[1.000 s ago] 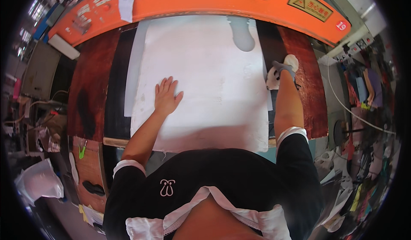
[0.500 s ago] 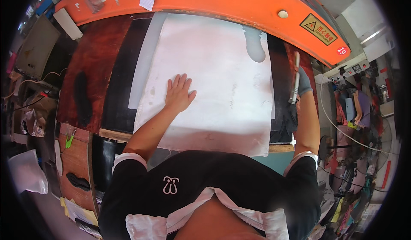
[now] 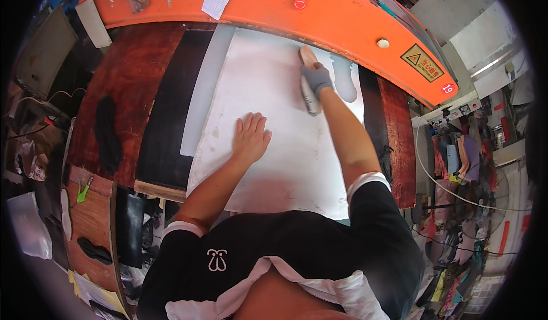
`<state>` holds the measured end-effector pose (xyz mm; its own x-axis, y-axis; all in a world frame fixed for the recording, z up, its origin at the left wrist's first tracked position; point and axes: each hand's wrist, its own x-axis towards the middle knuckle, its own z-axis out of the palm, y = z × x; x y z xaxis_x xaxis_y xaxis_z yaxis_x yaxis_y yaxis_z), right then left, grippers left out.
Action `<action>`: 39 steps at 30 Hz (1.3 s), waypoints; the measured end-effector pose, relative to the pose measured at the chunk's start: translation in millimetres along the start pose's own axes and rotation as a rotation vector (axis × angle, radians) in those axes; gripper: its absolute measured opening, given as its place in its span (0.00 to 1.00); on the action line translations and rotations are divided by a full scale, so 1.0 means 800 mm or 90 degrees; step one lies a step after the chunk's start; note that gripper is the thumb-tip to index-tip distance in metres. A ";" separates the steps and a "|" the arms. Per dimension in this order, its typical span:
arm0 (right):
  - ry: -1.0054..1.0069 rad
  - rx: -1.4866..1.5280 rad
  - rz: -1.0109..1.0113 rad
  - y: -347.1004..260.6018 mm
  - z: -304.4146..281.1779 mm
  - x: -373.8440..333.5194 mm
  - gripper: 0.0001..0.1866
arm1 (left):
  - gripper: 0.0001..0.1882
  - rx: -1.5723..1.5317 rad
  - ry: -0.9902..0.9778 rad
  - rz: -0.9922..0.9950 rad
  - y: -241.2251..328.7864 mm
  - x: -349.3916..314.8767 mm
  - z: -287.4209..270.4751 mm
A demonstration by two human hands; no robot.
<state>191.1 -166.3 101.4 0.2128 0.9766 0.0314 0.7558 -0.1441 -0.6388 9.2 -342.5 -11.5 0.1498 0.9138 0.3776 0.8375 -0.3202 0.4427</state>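
Observation:
My left hand (image 3: 251, 139) lies flat, bare and with fingers extended, on a large white sheet (image 3: 279, 166). In my right hand (image 3: 317, 79), which wears a grey glove, is a long narrow metal cutting die (image 3: 310, 102) with a brownish far end. It is over the far right part of the sheet, just left of a sole-shaped cut-out (image 3: 346, 83). Whether the die touches the sheet I cannot tell. Under the sheet's left side shows a pale grey layer (image 3: 200, 109).
An orange machine beam (image 3: 257, 3) with a red button (image 3: 299, 3) spans the far side. A long dark object (image 3: 107, 132) lies on the reddish-brown board (image 3: 128, 80) at left. Coloured offcuts (image 3: 456, 154) hang at right. A wooden side table (image 3: 91, 217) stands near left.
My right hand has carried the cutting die from beyond the sheet's right edge leftward and farther away, over the sheet. My left hand stays flat on the sheet; the view has shifted slightly.

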 end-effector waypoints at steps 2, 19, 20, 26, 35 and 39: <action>-0.021 -0.215 0.077 -0.013 0.029 -0.013 0.37 | 0.22 0.001 0.018 0.009 0.001 0.000 -0.002; 0.144 -0.185 -0.234 0.249 -0.077 -0.227 0.25 | 0.22 0.005 -0.018 0.026 -0.003 0.003 -0.004; 0.146 -0.167 -0.209 0.266 -0.090 -0.252 0.24 | 0.21 0.011 -0.018 0.030 -0.005 0.003 -0.002; 0.240 -0.181 -0.135 0.349 -0.144 -0.345 0.20 | 0.20 0.042 0.048 0.095 -0.025 0.002 0.020; 0.269 -0.104 -0.096 0.433 -0.185 -0.385 0.15 | 0.18 0.043 -0.007 0.224 0.041 -0.057 0.000; 0.241 -0.121 -0.244 0.450 -0.198 -0.386 0.08 | 0.18 0.071 -0.660 0.085 0.118 -0.144 0.035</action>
<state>495.3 -545.1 -16.5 0.0819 0.8447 0.5290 0.9134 0.1488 -0.3789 85.6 -471.1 -35.6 0.5764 0.6568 -0.4863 0.8171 -0.4569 0.3514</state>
